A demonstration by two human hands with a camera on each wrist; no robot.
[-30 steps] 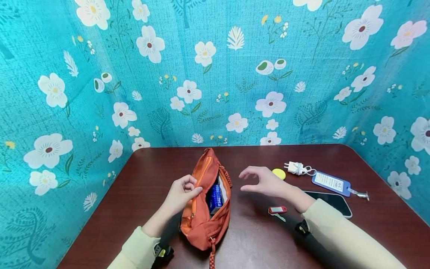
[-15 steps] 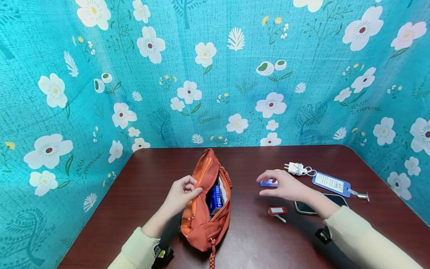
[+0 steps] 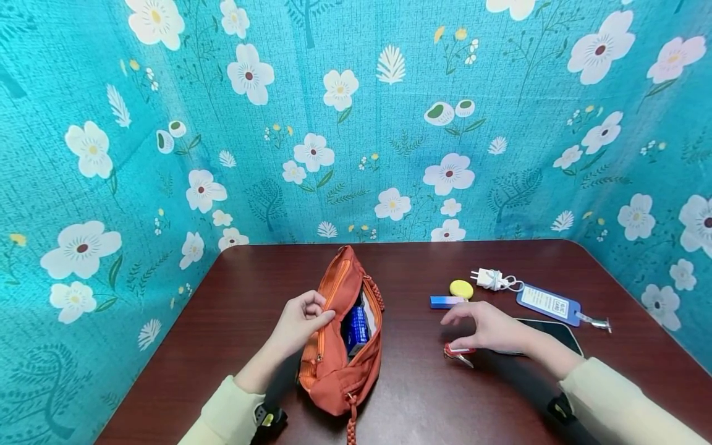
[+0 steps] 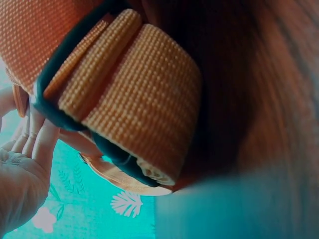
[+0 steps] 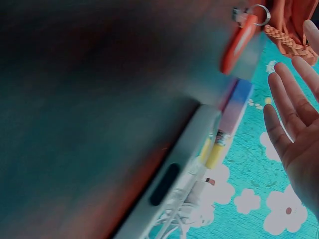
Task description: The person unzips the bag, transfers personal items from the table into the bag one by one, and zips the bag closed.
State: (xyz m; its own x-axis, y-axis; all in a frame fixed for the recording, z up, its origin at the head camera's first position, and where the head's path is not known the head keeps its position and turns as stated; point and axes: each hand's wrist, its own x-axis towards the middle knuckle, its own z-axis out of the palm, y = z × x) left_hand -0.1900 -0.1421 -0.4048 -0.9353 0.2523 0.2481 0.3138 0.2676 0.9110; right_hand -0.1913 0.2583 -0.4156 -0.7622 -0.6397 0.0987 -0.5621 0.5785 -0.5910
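A person at a dark wooden table [image 3: 250, 281] steadies an orange bag [image 3: 334, 343] with the left hand [image 3: 300, 321], which sits at the bag's nine o'clock, thumb and fingers pinched together on the fabric rim; the grip apparently serves to hold the unzipped mouth apart. A blue packet [image 3: 358, 327] lies inside, visible through the gap, and the bag rests near the table's middle, its long side running from six toward twelve, an angle that seems to turn the opening to the right arm. At the bag's three o'clock the right hand [image 3: 492, 327] hangs with thumb and fingers well apart, nothing between them. A key with a red tag [image 3: 461, 350] lies at that hand's eight o'clock, half under the thumb from where I stand, though the right wrist view suggests a gap. Around the same hand, a blue-and-purple stick [image 3: 446, 301] lies at ten o'clock, a round yellow case [image 3: 461, 288] at eleven, a white plug [image 3: 489, 278] at twelve with its cord wound round it, perhaps against tangling, a blue card holder [image 3: 548, 303] at two, and a phone [image 3: 553, 334] at three, partly hidden by the forearm.
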